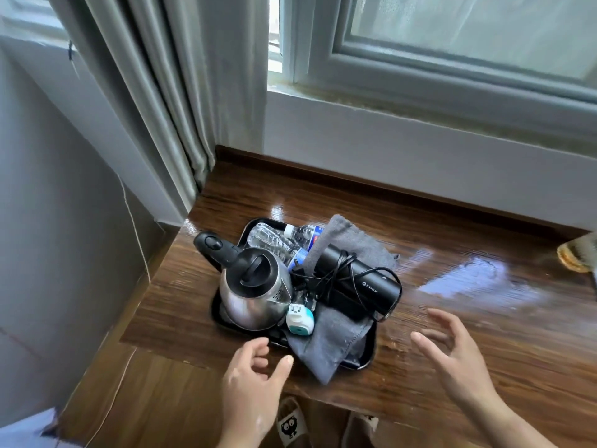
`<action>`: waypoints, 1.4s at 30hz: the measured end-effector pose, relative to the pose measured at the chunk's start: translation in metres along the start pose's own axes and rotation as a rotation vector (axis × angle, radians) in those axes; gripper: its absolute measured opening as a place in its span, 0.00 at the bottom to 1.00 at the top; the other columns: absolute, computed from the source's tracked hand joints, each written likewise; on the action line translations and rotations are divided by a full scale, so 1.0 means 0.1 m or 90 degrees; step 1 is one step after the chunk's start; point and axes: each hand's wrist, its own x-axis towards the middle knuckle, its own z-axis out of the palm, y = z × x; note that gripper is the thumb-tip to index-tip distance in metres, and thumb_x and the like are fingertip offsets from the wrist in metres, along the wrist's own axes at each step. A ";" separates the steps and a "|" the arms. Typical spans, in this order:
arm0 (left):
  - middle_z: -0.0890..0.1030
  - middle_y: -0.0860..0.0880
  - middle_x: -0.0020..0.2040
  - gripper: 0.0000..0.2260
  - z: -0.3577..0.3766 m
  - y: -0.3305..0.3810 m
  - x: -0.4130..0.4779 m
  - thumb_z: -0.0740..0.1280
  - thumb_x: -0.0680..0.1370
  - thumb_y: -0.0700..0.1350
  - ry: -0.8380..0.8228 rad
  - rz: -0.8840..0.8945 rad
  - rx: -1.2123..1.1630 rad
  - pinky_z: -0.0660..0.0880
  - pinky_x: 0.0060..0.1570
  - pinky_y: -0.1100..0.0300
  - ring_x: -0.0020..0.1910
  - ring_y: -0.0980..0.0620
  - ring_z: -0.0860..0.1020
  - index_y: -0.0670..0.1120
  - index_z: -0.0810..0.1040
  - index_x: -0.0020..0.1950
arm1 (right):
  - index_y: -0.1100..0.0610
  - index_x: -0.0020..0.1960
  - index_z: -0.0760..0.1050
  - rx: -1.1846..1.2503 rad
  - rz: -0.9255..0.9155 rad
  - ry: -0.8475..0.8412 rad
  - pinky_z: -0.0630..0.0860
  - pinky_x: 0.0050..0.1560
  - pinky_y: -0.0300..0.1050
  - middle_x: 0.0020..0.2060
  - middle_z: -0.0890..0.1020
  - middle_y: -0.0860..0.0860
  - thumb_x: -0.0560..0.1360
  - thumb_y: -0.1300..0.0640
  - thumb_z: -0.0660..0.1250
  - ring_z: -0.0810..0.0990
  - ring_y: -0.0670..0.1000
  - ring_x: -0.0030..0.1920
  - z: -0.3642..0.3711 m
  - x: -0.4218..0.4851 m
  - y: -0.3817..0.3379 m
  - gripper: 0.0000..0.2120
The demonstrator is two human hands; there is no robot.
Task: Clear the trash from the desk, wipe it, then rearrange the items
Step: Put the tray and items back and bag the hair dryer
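Tray (369,358) sits centre frame on the counter (484,324), loaded with kettle (255,292), bottles (274,237), black dryer (361,282) and a grey cloth (332,337) draped over its near rim. Both hands empty. Left hand (255,367): fingers loosely spread, tips just beside the near-left rim. Right hand (452,354): spread wide, apart from the right rim. Tray lies ahead, between them; left is nearer. I judge a grip on opposite rims comes next.
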 end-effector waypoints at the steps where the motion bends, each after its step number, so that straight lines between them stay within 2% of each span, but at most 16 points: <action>1: 0.81 0.57 0.47 0.20 0.11 0.11 0.00 0.80 0.66 0.51 0.001 -0.005 0.004 0.74 0.45 0.67 0.43 0.60 0.78 0.58 0.79 0.55 | 0.42 0.64 0.73 -0.002 0.000 -0.004 0.80 0.56 0.52 0.59 0.80 0.41 0.67 0.37 0.75 0.80 0.35 0.54 -0.01 0.04 -0.04 0.29; 4: 0.78 0.56 0.50 0.24 0.41 0.39 0.06 0.79 0.67 0.55 0.036 -0.033 0.017 0.71 0.51 0.63 0.45 0.56 0.78 0.51 0.79 0.59 | 0.43 0.65 0.72 -0.006 -0.017 -0.014 0.78 0.53 0.46 0.60 0.79 0.41 0.71 0.46 0.76 0.80 0.34 0.53 0.01 0.14 -0.07 0.25; 7: 0.78 0.52 0.54 0.25 0.64 0.52 0.11 0.77 0.68 0.58 0.093 -0.062 0.040 0.72 0.57 0.58 0.55 0.50 0.77 0.49 0.79 0.60 | 0.44 0.66 0.73 -0.051 -0.034 -0.017 0.76 0.57 0.46 0.60 0.78 0.42 0.73 0.49 0.76 0.79 0.39 0.58 0.05 0.28 0.05 0.24; 10: 0.79 0.47 0.58 0.26 0.82 0.58 0.14 0.77 0.69 0.56 0.151 -0.116 0.046 0.72 0.58 0.55 0.60 0.45 0.76 0.46 0.78 0.62 | 0.49 0.66 0.75 -0.209 -0.061 -0.003 0.72 0.64 0.47 0.62 0.77 0.45 0.73 0.48 0.76 0.76 0.47 0.62 0.04 0.49 0.33 0.24; 14: 0.82 0.42 0.58 0.25 0.99 0.64 0.16 0.77 0.70 0.55 0.209 -0.175 0.032 0.73 0.58 0.51 0.59 0.39 0.78 0.44 0.78 0.61 | 0.47 0.73 0.71 -0.485 -0.119 -0.093 0.70 0.71 0.49 0.72 0.70 0.48 0.71 0.41 0.73 0.68 0.53 0.73 -0.05 0.59 0.83 0.32; 18: 0.84 0.42 0.55 0.21 0.96 0.71 0.22 0.78 0.69 0.55 0.227 -0.221 0.067 0.73 0.57 0.50 0.57 0.38 0.79 0.45 0.82 0.57 | 0.46 0.70 0.75 -0.553 -0.164 -0.100 0.80 0.57 0.52 0.70 0.74 0.48 0.64 0.37 0.75 0.74 0.53 0.68 -0.08 0.58 1.04 0.37; 22: 0.86 0.45 0.50 0.19 0.75 0.87 0.12 0.79 0.66 0.56 0.234 -0.210 0.135 0.74 0.56 0.51 0.54 0.41 0.81 0.49 0.85 0.52 | 0.47 0.62 0.82 -0.514 -0.152 -0.126 0.83 0.45 0.54 0.63 0.80 0.50 0.51 0.37 0.81 0.81 0.54 0.60 -0.10 0.64 1.04 0.40; 24: 0.86 0.51 0.41 0.17 0.58 0.99 -0.03 0.80 0.62 0.58 0.234 -0.182 0.128 0.76 0.50 0.56 0.48 0.47 0.83 0.52 0.85 0.46 | 0.48 0.58 0.84 -0.478 -0.148 -0.154 0.83 0.41 0.55 0.59 0.82 0.51 0.44 0.37 0.83 0.83 0.55 0.56 -0.13 0.67 1.07 0.42; 26: 0.84 0.57 0.32 0.21 0.36 1.17 -0.15 0.76 0.56 0.64 0.207 -0.146 0.115 0.77 0.44 0.64 0.39 0.56 0.84 0.53 0.84 0.42 | 0.47 0.57 0.85 -0.440 -0.123 -0.191 0.82 0.40 0.57 0.59 0.83 0.50 0.41 0.36 0.83 0.85 0.54 0.53 -0.15 0.71 1.13 0.44; 28: 0.83 0.61 0.30 0.27 0.15 1.45 -0.15 0.71 0.52 0.68 0.173 -0.104 0.160 0.76 0.39 0.74 0.34 0.63 0.83 0.54 0.84 0.44 | 0.45 0.57 0.84 -0.403 -0.124 -0.197 0.81 0.37 0.57 0.59 0.81 0.49 0.40 0.35 0.80 0.86 0.53 0.51 -0.18 0.72 1.17 0.45; 31: 0.85 0.60 0.34 0.23 -0.02 2.06 -0.04 0.76 0.53 0.62 0.205 -0.033 0.177 0.70 0.36 0.83 0.34 0.69 0.80 0.52 0.85 0.42 | 0.42 0.59 0.74 -0.338 -0.166 -0.183 0.80 0.35 0.54 0.61 0.75 0.46 0.53 0.31 0.66 0.81 0.50 0.51 -0.23 0.63 1.09 0.36; 33: 0.84 0.60 0.37 0.18 0.06 2.49 0.13 0.81 0.57 0.54 0.168 0.034 0.195 0.70 0.38 0.80 0.39 0.67 0.80 0.55 0.84 0.44 | 0.42 0.58 0.72 -0.295 -0.202 -0.159 0.77 0.37 0.51 0.60 0.74 0.45 0.60 0.36 0.60 0.75 0.48 0.52 -0.23 0.59 1.04 0.27; 35: 0.84 0.59 0.43 0.18 0.24 2.81 0.45 0.82 0.61 0.51 0.089 0.140 0.265 0.70 0.43 0.74 0.42 0.61 0.80 0.59 0.83 0.49 | 0.41 0.58 0.72 -0.281 -0.243 -0.094 0.76 0.38 0.49 0.60 0.73 0.45 0.66 0.43 0.59 0.73 0.47 0.53 -0.23 0.58 1.00 0.21; 38: 0.81 0.57 0.50 0.21 0.74 3.11 1.11 0.80 0.66 0.50 -0.018 0.308 0.353 0.71 0.50 0.67 0.47 0.59 0.79 0.52 0.82 0.58 | 0.39 0.56 0.72 -0.300 -0.271 -0.027 0.72 0.40 0.44 0.59 0.74 0.42 0.77 0.48 0.55 0.73 0.43 0.52 -0.18 0.56 1.07 0.11; 40: 0.81 0.53 0.52 0.24 1.17 3.22 1.52 0.79 0.67 0.52 -0.094 0.386 0.406 0.73 0.53 0.63 0.50 0.54 0.79 0.49 0.80 0.61 | 0.37 0.57 0.73 -0.339 -0.263 -0.027 0.71 0.43 0.41 0.60 0.75 0.40 0.83 0.46 0.47 0.75 0.41 0.53 -0.11 0.53 1.15 0.16; 42: 0.80 0.51 0.52 0.23 1.61 3.26 1.84 0.76 0.68 0.53 -0.165 0.443 0.472 0.74 0.53 0.58 0.52 0.50 0.79 0.48 0.78 0.60 | 0.36 0.61 0.74 -0.363 -0.236 -0.022 0.71 0.46 0.39 0.64 0.74 0.41 0.83 0.49 0.42 0.80 0.41 0.56 -0.05 0.54 1.19 0.23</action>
